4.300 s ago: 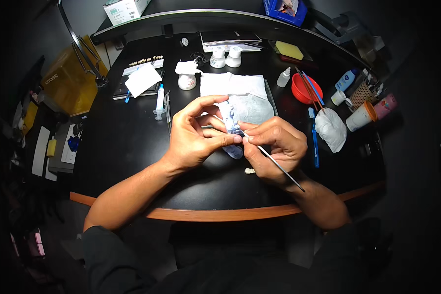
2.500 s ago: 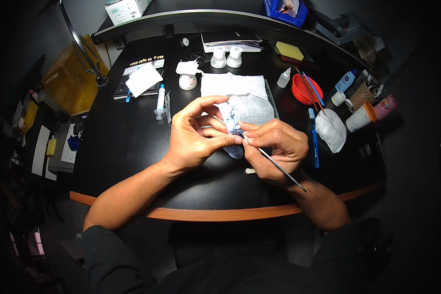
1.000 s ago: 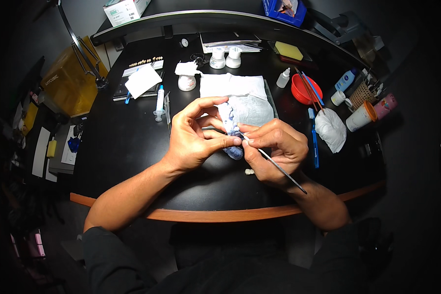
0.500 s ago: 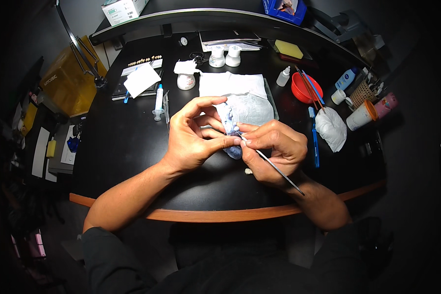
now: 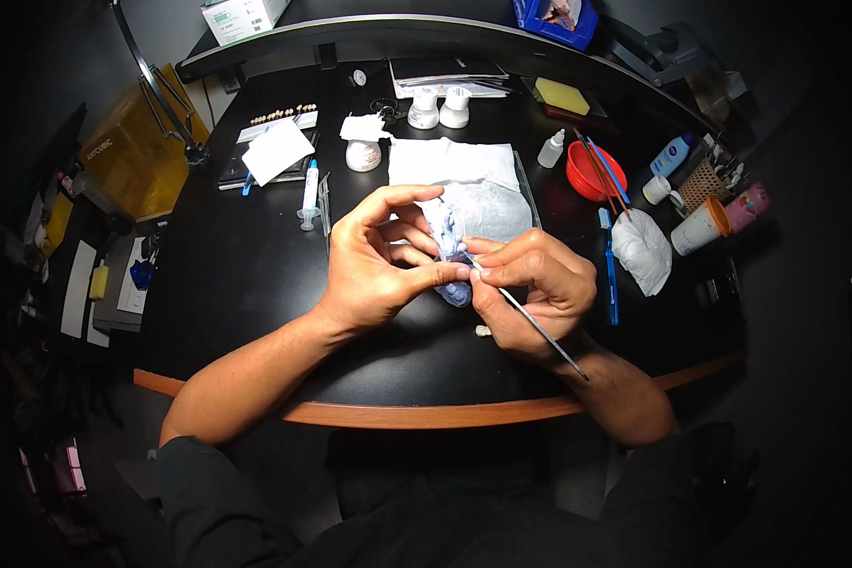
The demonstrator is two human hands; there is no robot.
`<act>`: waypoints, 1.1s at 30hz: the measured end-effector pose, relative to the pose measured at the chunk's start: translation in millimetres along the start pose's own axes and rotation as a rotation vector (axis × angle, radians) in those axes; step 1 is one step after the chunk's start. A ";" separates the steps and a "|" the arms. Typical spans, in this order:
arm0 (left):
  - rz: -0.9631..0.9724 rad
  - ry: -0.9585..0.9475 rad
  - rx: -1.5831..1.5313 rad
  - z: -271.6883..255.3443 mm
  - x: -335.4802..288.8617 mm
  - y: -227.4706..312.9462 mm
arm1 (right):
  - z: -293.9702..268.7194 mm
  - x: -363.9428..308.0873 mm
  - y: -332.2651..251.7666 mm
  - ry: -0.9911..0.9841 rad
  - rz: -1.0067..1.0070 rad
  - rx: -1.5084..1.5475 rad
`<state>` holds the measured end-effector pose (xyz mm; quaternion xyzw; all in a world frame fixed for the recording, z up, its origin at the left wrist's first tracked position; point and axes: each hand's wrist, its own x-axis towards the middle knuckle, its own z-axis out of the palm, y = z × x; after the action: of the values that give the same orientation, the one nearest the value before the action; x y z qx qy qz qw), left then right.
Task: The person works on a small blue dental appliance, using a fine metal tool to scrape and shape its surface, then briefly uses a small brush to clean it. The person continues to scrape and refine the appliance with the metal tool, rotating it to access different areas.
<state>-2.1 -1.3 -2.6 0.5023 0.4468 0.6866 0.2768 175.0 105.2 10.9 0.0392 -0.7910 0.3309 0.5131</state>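
My left hand (image 5: 374, 260) grips a pale blue-and-white dental model (image 5: 448, 232) between thumb and fingers, above the middle of the black desk. Tooth-like lumps show along it, while the fingers and thumb hide part of it. Held like a pen in my right hand (image 5: 538, 284) is a thin grey-handled tool (image 5: 544, 333); its tip meets the model near my left thumb, too small to make out. A small off-white piece (image 5: 484, 331) lies on the desk below my right hand. Behind the model is a white cloth (image 5: 452, 163) on a flat tray.
Left on the desk are a syringe (image 5: 310, 194) and tooth shade samples (image 5: 282, 115). White jars (image 5: 424, 109) stand at the back. To the right are a dropper bottle (image 5: 551, 149), a red bowl (image 5: 587, 173), a blue toothbrush (image 5: 610, 270) and crumpled white tissue (image 5: 642, 251).
The dental model has turned slightly in my left hand. Both hands keep nearly the same place and grip; the whole view has shifted a little.
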 end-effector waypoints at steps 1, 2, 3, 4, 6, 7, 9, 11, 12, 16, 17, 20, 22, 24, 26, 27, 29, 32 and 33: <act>-0.012 0.000 0.007 -0.5 0.0 0.1 | 0.2 0.1 -0.6 -0.005 0.000 -0.006; -0.024 0.000 0.015 -0.7 -0.1 0.4 | 0.4 0.1 -0.9 -0.010 0.000 -0.012; -0.024 -0.001 0.014 -0.3 0.2 1.2 | 0.0 0.2 -1.0 -0.010 0.000 -0.013; -0.034 -0.002 0.009 0.4 0.5 2.4 | -0.2 0.3 -1.1 -0.010 0.002 -0.003; -0.045 -0.003 0.005 0.6 0.7 2.3 | -0.3 0.7 -1.3 -0.010 0.004 0.007; -0.055 -0.004 -0.005 -0.2 0.7 1.1 | -0.2 1.2 -1.6 -0.011 -0.007 0.002; -0.066 -0.007 -0.014 -1.0 0.5 0.0 | -0.2 1.9 -2.0 -0.012 -0.017 -0.003; -0.075 -0.011 -0.024 -1.2 0.3 -0.4 | -0.6 2.4 -2.1 -0.013 -0.014 0.011; -0.076 -0.012 -0.024 -1.2 0.4 -0.3 | -1.2 2.9 -2.0 -0.012 -0.014 0.011; -0.137 -0.013 -0.076 -1.4 1.3 1.8 | -2.9 3.4 -0.9 -0.053 -0.053 -0.003; -0.158 -0.017 -0.092 -1.5 1.5 2.0 | -3.1 3.3 -0.5 -0.052 -0.052 0.000; -0.175 -0.030 -0.140 -3.7 2.1 -1.2 | -4.2 4.5 -1.3 -0.054 -0.050 0.003; -0.176 -0.039 -0.139 -4.8 2.5 -1.8 | -4.8 5.1 -1.8 -0.059 -0.046 0.005; -0.175 -0.048 -0.139 -6.0 2.7 -2.5 | -4.5 5.1 -1.9 -0.064 -0.044 0.005; -0.186 -0.066 -0.163 -7.0 2.7 -4.0 | -3.4 4.2 -1.9 -0.029 -0.019 0.012; -0.185 -0.066 -0.163 -6.2 3.1 -3.6 | -3.8 3.9 -1.9 -0.029 -0.020 0.012; -0.170 -0.078 -0.186 -3.6 4.1 -2.2 | -5.3 3.6 -2.0 -0.029 -0.015 0.013; -0.166 -0.078 -0.204 -5.4 3.5 -2.7 | -4.4 3.6 -2.2 -0.056 -0.042 0.017; -0.167 -0.078 -0.203 -5.2 3.6 -1.7 | -4.1 3.6 -2.4 -0.055 -0.041 0.018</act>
<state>-8.4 0.7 -3.0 0.4592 0.4041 0.6829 0.3994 177.5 106.6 16.1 0.0692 -0.8008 0.3262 0.4976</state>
